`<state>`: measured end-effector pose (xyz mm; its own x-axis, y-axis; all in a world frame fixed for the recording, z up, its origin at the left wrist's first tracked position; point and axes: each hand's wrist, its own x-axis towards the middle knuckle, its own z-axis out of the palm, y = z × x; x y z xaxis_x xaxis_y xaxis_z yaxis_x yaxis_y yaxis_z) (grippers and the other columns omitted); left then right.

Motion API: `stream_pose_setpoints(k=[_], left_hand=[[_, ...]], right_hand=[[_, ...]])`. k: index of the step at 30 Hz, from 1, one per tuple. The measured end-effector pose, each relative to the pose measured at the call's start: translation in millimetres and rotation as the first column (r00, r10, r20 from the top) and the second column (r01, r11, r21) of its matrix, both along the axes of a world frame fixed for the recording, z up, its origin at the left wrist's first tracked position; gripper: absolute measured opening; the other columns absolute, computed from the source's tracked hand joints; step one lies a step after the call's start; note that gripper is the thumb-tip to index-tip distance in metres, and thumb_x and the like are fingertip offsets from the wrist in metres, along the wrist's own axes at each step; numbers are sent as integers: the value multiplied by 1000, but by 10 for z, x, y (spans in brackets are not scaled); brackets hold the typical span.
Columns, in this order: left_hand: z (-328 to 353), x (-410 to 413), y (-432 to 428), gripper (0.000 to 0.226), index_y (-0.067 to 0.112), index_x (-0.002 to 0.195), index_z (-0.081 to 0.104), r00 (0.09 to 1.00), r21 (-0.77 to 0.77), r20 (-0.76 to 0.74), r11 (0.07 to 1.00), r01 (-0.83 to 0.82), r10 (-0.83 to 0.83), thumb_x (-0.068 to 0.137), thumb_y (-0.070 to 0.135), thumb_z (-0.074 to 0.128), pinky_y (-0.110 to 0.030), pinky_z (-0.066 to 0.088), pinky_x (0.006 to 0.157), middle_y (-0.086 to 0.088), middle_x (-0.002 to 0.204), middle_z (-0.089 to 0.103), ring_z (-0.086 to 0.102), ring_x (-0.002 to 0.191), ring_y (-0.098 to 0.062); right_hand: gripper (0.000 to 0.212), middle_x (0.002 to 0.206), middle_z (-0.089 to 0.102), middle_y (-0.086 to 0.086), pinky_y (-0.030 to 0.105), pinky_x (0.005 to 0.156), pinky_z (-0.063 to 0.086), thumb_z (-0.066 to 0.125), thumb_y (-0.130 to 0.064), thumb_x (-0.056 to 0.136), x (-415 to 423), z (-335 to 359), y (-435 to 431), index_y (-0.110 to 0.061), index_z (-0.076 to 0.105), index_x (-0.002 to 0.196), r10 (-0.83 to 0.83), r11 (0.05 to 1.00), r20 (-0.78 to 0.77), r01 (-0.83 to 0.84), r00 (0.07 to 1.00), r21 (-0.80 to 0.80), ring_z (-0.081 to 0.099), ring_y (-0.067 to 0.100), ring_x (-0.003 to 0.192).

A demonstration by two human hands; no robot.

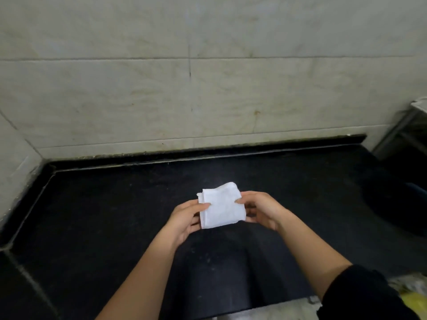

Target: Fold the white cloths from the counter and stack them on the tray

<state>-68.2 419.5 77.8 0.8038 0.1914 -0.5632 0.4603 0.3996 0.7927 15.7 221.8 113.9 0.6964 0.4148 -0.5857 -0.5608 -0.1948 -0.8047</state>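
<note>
Head view. A folded white cloth (221,207), a small rectangle with its stacked layers showing at the upper left corner, is held between both hands over the middle of the black bench (111,215); whether its underside touches the surface cannot be told. The left hand (184,219) pinches the cloth's left edge, thumb on top and fingers curled beneath. The right hand (262,210) pinches the right edge in the same manner, thumb tip on the upper face and fingers tucked below. Both forearms reach in from the lower edge of the view, the right one emerging from a black sleeve (360,296). Behind the bench rises a pale tiled wall (161,88). A metal rack (396,131) stands at the far right edge, partly cut off.
</note>
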Motion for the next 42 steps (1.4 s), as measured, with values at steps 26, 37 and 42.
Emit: stream_pose_setpoints(k=[26,37,42], left_hand=[[1138,2571,-5332,27,8,107,69,818,179,198,840,512,-541,81,6,73,-26,57,60,-7,93,75,71,71,-14],[1552,4021,-6892,21,8,102,67,783,162,267,827,538,-562,82,0,70,-21,54,51,-3,80,73,67,54,-8],[1826,4562,-7540,28,2,105,62,775,262,301,829,494,-556,80,-2,72,-22,51,45,-10,82,68,62,52,-13]], right_hand=[[20,70,62,7,26,54,45,73,-7,79,1458,919,-5579,-1,71,98,-493,854,301,520,816,-13,54,17,61],[16,77,60,11,23,50,38,71,-2,80,2793,1381,-7036,1,71,96,-574,792,385,610,723,35,49,15,62],[10,76,64,3,25,59,50,68,-4,83,3382,1585,-7653,-10,68,90,-588,790,370,609,719,72,57,13,63]])
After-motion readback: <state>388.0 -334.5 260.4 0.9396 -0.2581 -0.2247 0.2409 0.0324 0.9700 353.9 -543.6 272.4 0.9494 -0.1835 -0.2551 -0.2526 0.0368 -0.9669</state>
